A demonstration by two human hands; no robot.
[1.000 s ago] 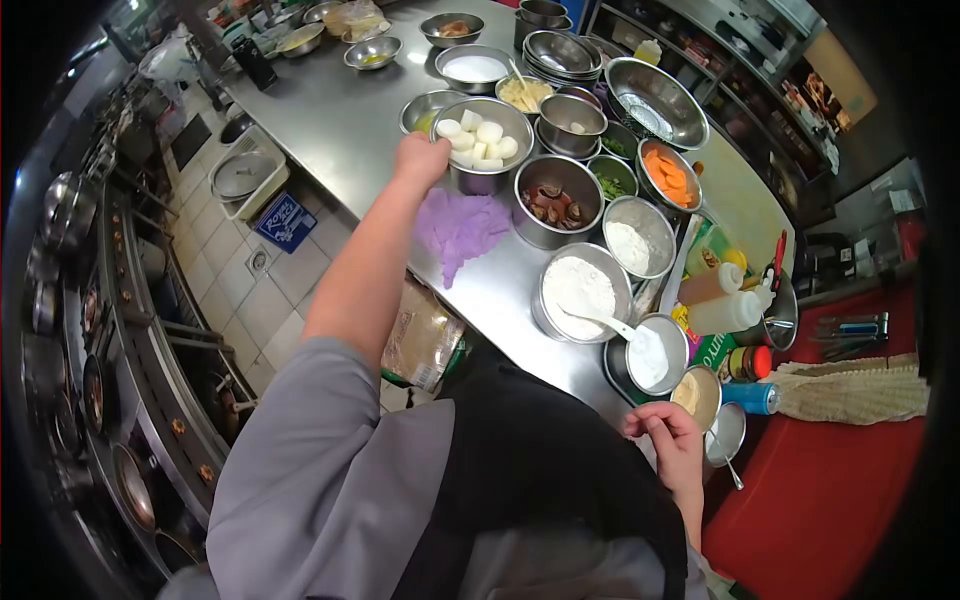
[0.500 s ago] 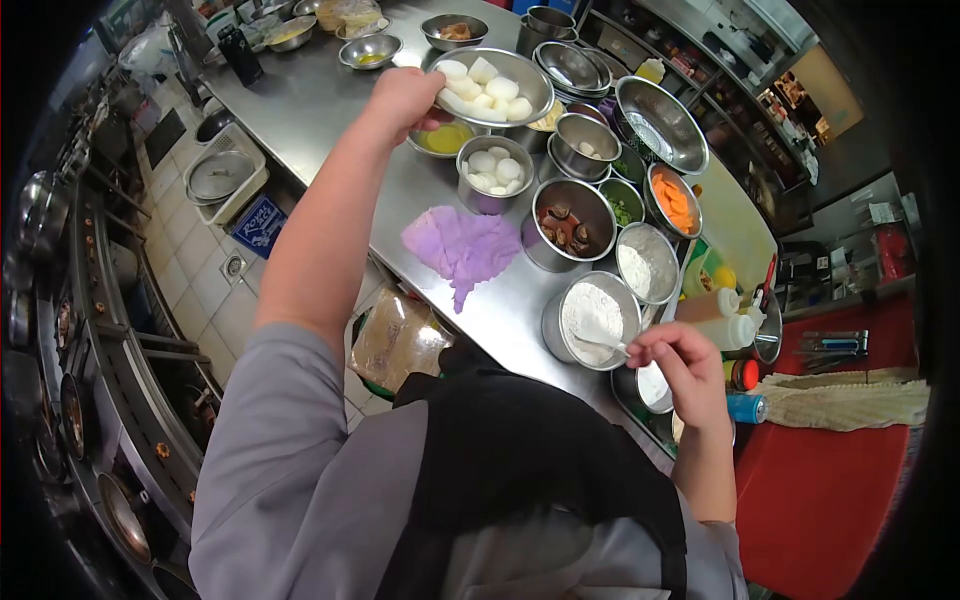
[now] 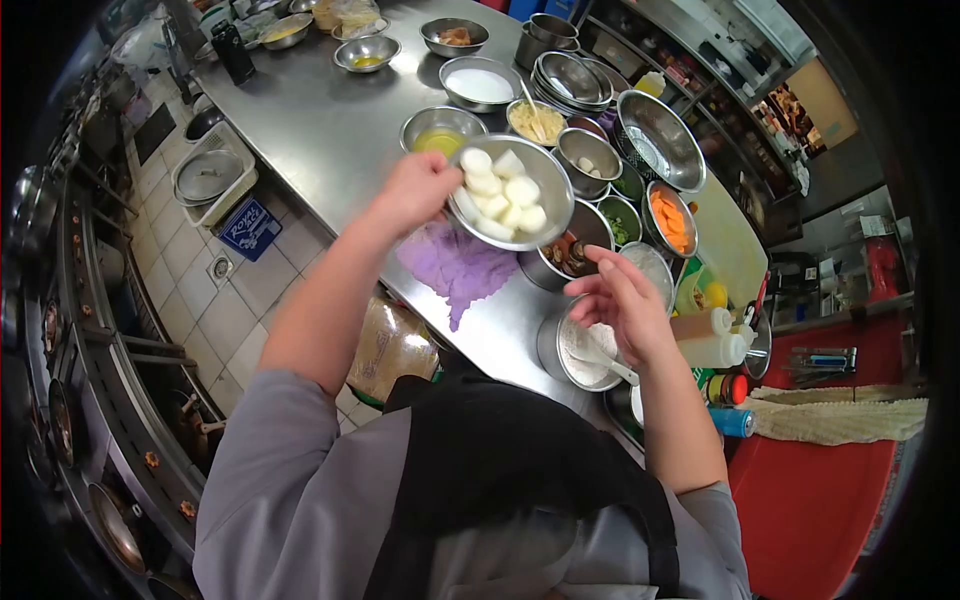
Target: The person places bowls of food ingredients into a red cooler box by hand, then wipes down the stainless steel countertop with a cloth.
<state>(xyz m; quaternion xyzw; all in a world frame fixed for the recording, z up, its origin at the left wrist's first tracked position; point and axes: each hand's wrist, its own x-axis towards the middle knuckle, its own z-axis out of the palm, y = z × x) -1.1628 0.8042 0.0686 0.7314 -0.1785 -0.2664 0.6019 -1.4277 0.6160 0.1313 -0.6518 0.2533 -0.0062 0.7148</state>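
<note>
My left hand (image 3: 425, 188) grips the rim of a metal bowl (image 3: 557, 195), held tilted above the counter. Several white, smooth, chunky pieces (image 3: 497, 195) lie in it; their kind is unclear. To its right, my right hand (image 3: 628, 305) hovers with fingers apart and nothing in them. Below that hand is a metal container of white powder (image 3: 588, 375), with a white spoon (image 3: 605, 360) resting in it. A metal pot holding dark brown pieces (image 3: 568, 252) is partly covered by the raised bowl. A flattened purple mass (image 3: 455, 270), dough or cloth, lies on the counter.
On the steel counter (image 3: 330, 130) stand a bowl of white granules (image 3: 480, 85), a bowl of yellow liquid (image 3: 440, 138), orange slices (image 3: 670, 220) and stacked bowls (image 3: 575, 75). Squeeze bottles (image 3: 712, 350) and a blue can (image 3: 732, 422) are at right.
My left hand has brought the bowl toward me and to the right. My right hand has let go of the spoon and moved up toward the bowl.
</note>
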